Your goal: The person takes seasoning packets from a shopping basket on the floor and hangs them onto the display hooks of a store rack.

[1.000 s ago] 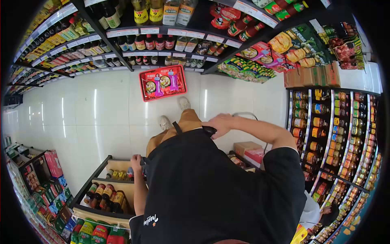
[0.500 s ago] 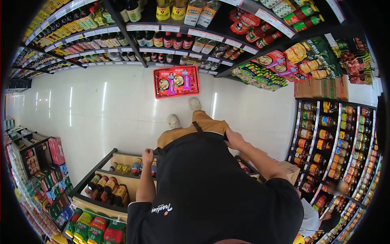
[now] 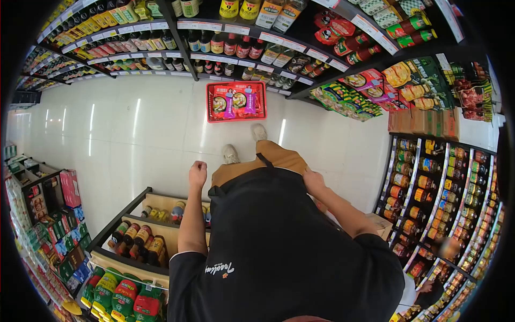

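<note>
My left hand (image 3: 198, 173) hangs out in front of my left hip, above the pale floor, with its fingers curled in and nothing showing in them. At my right hip, my right hand (image 3: 315, 181) rests against the side of the brown trousers (image 3: 287, 157); its fingertips are partly hidden there. A black apron (image 3: 257, 214) covers my front. Beyond my shoes (image 3: 230, 154) a red basket (image 3: 264, 102) stands on the floor by the shelf, apart from both hands. Red and purple food packets (image 3: 234, 102) lie inside it.
Shelves of sauce bottles (image 3: 230, 45) run along the front. Hanging packets (image 3: 348, 99) jut out at front right, and a rack of jars (image 3: 424, 188) stands on the right. Close on my left is a wooden display stand (image 3: 166, 236) with bottles. Another person (image 3: 426, 292) is behind at right.
My left hand has swung forward, away from the display stand. My right hand has shifted slightly along the trousers, and the basket sits a little higher in view.
</note>
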The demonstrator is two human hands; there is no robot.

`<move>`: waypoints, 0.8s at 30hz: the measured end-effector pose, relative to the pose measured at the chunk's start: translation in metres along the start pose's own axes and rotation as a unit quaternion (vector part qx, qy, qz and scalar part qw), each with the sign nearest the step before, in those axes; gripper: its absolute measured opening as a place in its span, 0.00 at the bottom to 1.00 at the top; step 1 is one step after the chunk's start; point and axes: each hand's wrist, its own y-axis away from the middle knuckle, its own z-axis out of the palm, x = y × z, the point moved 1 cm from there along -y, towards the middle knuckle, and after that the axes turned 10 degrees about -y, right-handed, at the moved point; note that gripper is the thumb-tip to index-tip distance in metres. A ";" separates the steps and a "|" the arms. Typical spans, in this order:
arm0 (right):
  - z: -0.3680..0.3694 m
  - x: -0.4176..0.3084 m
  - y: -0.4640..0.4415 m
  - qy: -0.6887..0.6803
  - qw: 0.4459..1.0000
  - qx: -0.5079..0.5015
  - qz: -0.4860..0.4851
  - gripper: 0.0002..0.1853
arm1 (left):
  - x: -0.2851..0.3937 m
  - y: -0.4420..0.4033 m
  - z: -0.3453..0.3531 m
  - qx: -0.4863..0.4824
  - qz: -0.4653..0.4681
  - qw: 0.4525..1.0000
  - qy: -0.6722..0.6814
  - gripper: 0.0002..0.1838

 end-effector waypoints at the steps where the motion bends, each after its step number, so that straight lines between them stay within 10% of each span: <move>1: 0.008 -0.001 -0.019 -0.010 0.998 -0.046 0.044 0.08 | -0.016 0.003 0.014 -0.006 0.002 1.000 -0.004 0.16; 2: 0.021 0.010 -0.034 -0.021 0.992 -0.088 0.092 0.09 | -0.044 0.006 0.029 -0.041 -0.012 0.999 -0.023 0.17; 3: 0.104 0.075 -0.065 -0.282 0.954 0.087 0.051 0.12 | -0.067 0.013 0.037 -0.064 -0.051 0.996 -0.048 0.18; 5: 0.028 0.009 -0.024 -0.434 0.886 0.165 -0.017 0.14 | -0.080 0.037 0.034 -0.090 -0.081 0.989 -0.086 0.21; 15: -0.003 0.016 0.034 -0.260 0.952 0.133 0.093 0.14 | -0.131 0.056 0.014 -0.108 -0.153 0.981 -0.046 0.17; 24: 0.042 0.096 0.017 -0.270 0.939 0.104 0.187 0.19 | -0.036 -0.019 0.026 -0.088 -0.008 0.994 -0.071 0.16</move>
